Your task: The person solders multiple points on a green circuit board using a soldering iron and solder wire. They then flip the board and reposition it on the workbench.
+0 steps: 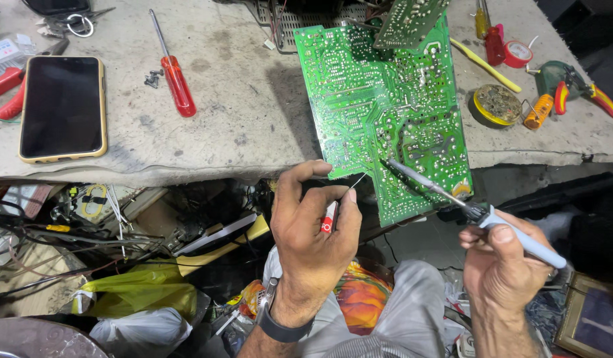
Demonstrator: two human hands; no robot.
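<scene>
Between the 2 hands, at the near edge of the surface, a green circuit board lies solder side up, its lower corner overhanging the edge.

Head view: the left hand is curled nearly closed, thumb and fingertips pinching a thin solder wire whose free end reaches toward the board's lower left edge; a small red and white item sits tucked in the same grip. The right hand is wrapped shut around the pale blue handle of a soldering iron, its tip resting on, or just above, the copper side near the board's lower middle; which one I cannot tell.

To do this step well, I judge the iron's tip and the wire should meet on 1 joint only, with both wrists braced so neither drifts onto neighbouring pads.

Far left of the left hand lie a red screwdriver and a phone.
</scene>
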